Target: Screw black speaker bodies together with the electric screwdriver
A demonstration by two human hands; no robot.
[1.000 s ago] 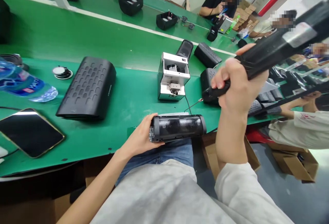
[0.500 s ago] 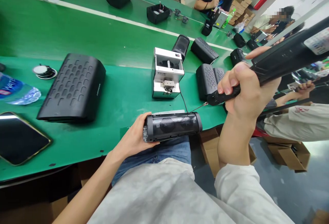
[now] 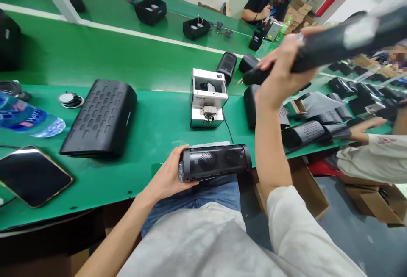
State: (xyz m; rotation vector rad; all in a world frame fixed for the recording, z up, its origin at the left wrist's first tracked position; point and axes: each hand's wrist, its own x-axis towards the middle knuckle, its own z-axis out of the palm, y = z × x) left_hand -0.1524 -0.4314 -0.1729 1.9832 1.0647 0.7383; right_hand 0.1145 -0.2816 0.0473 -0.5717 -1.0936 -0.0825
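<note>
My left hand (image 3: 168,175) is closed round the left end of a black speaker (image 3: 219,162), which lies lengthwise at the table's near edge with its perforated front up. Raised to the right, my right hand (image 3: 281,76) grips a black electric screwdriver (image 3: 345,42), blurred by motion. Its thin tip points left, towards a white-and-black screw feeder (image 3: 208,107) beyond the speaker. A larger black speaker shell (image 3: 103,116) with oval dimples stands to the left of the feeder.
At left lie a water bottle (image 3: 30,118), a phone (image 3: 34,176) and a small round speaker driver (image 3: 70,100). More black housings (image 3: 151,11) sit across the green table. A co-worker (image 3: 259,8) sits opposite; another person's hand (image 3: 365,128) is at right. Cardboard boxes (image 3: 310,188) stand below.
My right hand has lifted the electric screwdriver up and away from the speaker, its tip moving towards the screw feeder. My left hand stays on the speaker. The view has shifted slightly.
</note>
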